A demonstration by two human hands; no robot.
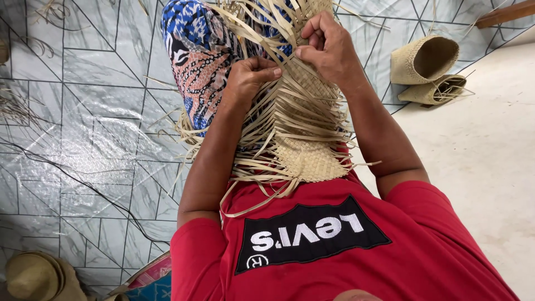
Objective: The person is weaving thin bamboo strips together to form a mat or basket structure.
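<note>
Half-woven pale straw mat w/ loose palm-leaf strips (295,128) lies over the person's lap and patterned blue-and-orange clothed leg (198,61), long axis running straight away from the body, from the red shirt (334,251) up toward the top of frame. Finished tight weave sits nearest the torso and along the right side; free strips fan out left and right and at the far end.

Left hand (251,78) is on the left side of the mat, about mid-length, fingers narrow, pinching one or two strips btwn thumb and fingertips. Right hand (329,44) is further up the mat, closed round a bunch of strips, thumb tip meeting the left hand's fingertips at the working seam. Both hands touch the mat; left is nearer the body, right nearer the far end. The seam being worked lies btwn them, roughly on the mat's centre line.

Containers: two small woven straw baskets (426,67) lie on their sides on the grey patterned floor sheet (95,122), right of the mat and well apart from it; openings face the camera, one looks empty, the lower one holds a few stray strips. A tan woven hat (33,276) sits bottom left.
</note>
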